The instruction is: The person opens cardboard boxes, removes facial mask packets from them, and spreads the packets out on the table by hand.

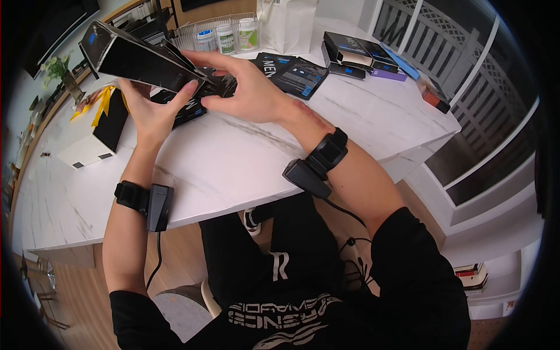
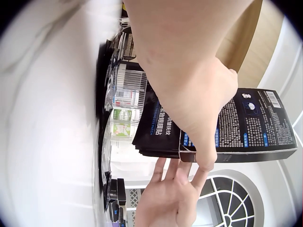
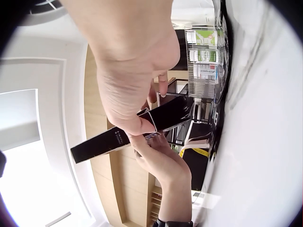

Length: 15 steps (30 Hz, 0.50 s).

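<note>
My left hand (image 1: 150, 114) grips a black eye-patch box (image 1: 140, 61), thumb on one side, holding it tilted above the table at the left. Black eye-patch sachets (image 2: 152, 127) stick out of the box's end in the left wrist view. My right hand (image 1: 251, 87) is at that end, its thumb and fingers curled round the sachets' edges. The fingertips are partly hidden behind the box. More black sachets (image 1: 300, 77) lie fanned on the table beyond the right hand.
A white marble-patterned table (image 1: 233, 157) spans the front. A white-and-black box (image 1: 87, 146) with yellow ribbon (image 1: 104, 106) stands left. Behind are a clear basket of bottles (image 1: 226, 38) and a white bag (image 1: 289, 26). Stacked black boxes (image 1: 356, 49) and a red-black box (image 1: 433, 94) lie right.
</note>
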Available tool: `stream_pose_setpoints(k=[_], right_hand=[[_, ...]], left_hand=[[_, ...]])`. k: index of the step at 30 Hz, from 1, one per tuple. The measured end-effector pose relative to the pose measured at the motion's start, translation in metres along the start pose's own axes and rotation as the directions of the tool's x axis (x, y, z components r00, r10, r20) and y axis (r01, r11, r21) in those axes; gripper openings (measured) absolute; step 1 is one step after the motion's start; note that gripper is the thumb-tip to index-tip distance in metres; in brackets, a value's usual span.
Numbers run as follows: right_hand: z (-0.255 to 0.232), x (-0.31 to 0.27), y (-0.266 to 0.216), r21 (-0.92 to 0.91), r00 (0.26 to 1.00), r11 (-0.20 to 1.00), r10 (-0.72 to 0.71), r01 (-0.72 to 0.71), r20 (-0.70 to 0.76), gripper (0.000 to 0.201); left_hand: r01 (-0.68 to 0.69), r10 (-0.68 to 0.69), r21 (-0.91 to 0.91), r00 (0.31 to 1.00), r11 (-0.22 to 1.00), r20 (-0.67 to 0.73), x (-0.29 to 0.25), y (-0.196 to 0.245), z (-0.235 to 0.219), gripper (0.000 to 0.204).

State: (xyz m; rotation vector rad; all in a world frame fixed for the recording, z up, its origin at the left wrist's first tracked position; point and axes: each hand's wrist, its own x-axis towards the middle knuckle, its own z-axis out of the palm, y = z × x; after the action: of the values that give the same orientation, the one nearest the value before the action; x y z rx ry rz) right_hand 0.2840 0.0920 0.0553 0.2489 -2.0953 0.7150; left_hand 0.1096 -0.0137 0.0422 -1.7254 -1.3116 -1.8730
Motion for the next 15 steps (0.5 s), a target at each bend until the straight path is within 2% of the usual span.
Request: stream_pose_setpoints(k=[4, 6, 7, 11, 15], right_hand=[[0.003, -0.001, -0.002, 0.029, 1.000, 1.000, -0.010, 0.010, -0.018, 0.071], [0.007, -0.001, 0.000, 0.108, 0.990, 0.993, 0.052, -0.037, -0.134, 0.068], [0.006, 0.001, 0.002, 0.107, 0.990, 0.994, 0.051, -0.037, -0.135, 0.068], [0.004, 0.001, 0.007, 0.044, 0.992, 0.999, 0.015, -0.009, -0.124, 0.063], [0.000, 0.001, 0.005, -0.056, 0.992, 0.998, 0.017, -0.024, -0.121, 0.056]], left_hand=[[0.049, -0.049, -0.102, 0.999, 0.994, 0.006, -0.001, -0.004, 0.003, 0.086], [0.089, -0.083, -0.081, 0.994, 0.993, 0.067, -0.001, 0.000, 0.004, 0.093], [0.088, -0.082, -0.082, 0.994, 0.993, 0.068, -0.001, -0.002, 0.005, 0.093], [0.115, -0.109, -0.056, 0.989, 0.992, 0.101, -0.003, -0.007, 0.003, 0.099], [0.076, -0.064, -0.101, 0.991, 0.992, 0.116, -0.001, -0.009, 0.000, 0.095]])
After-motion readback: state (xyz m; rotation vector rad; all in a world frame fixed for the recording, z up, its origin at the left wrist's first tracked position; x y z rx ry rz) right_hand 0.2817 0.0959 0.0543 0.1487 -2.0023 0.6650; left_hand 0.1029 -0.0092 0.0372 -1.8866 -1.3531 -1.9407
